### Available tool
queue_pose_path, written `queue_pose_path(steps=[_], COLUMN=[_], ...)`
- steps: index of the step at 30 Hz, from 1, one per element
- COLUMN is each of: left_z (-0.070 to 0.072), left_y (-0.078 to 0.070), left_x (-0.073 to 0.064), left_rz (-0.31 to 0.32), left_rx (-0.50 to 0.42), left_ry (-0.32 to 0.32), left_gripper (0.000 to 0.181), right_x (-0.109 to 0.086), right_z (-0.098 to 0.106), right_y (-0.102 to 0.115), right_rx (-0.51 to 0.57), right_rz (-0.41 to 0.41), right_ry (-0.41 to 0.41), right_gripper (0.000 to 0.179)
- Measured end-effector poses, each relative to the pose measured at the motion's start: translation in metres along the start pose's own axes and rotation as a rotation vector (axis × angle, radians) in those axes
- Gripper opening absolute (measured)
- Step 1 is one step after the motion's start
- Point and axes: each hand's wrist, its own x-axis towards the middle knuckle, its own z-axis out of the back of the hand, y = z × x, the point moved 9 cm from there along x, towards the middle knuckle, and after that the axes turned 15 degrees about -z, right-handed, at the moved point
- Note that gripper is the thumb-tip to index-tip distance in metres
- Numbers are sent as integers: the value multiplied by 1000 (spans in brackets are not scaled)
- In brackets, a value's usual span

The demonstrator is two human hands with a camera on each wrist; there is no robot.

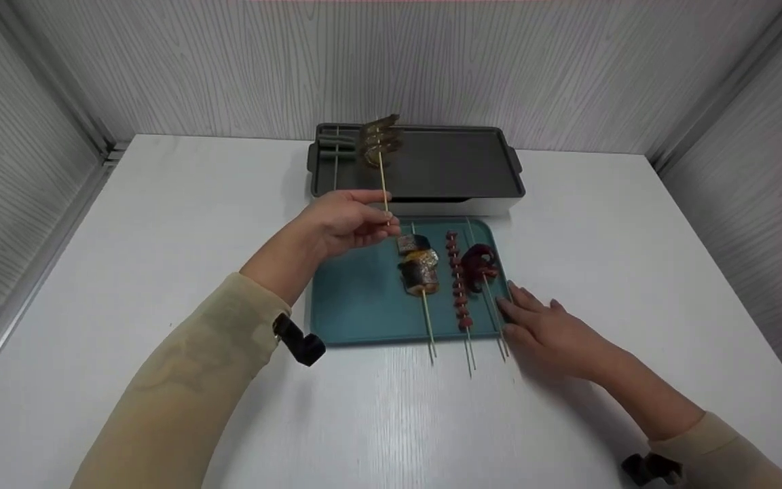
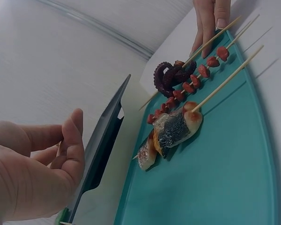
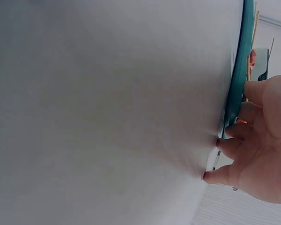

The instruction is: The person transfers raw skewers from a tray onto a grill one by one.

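My left hand [image 1: 349, 221] pinches the bare stick of a skewer threaded with brown, curled pieces like shrimp [image 1: 379, 142]. The skewer's loaded end is over the left part of a dark griddle [image 1: 455, 163]; whether it touches the surface I cannot tell. My right hand [image 1: 557, 336] rests at the right edge of a teal tray [image 1: 357, 299], fingers extended against the rim and table. On the tray lie a fish skewer [image 2: 173, 131], a skewer of small red pieces [image 1: 457, 278] and a dark red octopus skewer [image 1: 479, 265].
A skewer with dark green pieces [image 1: 337, 148] lies at the griddle's left end. The griddle sits on a white base [image 1: 486, 206] directly behind the tray. Stick ends overhang the tray's front edge. Pale panels [image 1: 228, 68] wall in the white table [image 1: 635, 258].
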Motion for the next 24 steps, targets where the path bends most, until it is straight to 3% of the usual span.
queue_pose_path(steps=[14,24], left_z=[5,0], left_y=[14,23], left_x=[18,28], left_rz=[24,36], left_rx=[-16,-30], left_ry=[-25,-19], left_gripper=[54,56], right_x=[-1,-1], right_z=[0,1], right_y=[3,4], right_rx=[-6,-16], right_rz=[12,21], right_ry=[-6,-6], right_gripper=[62,63])
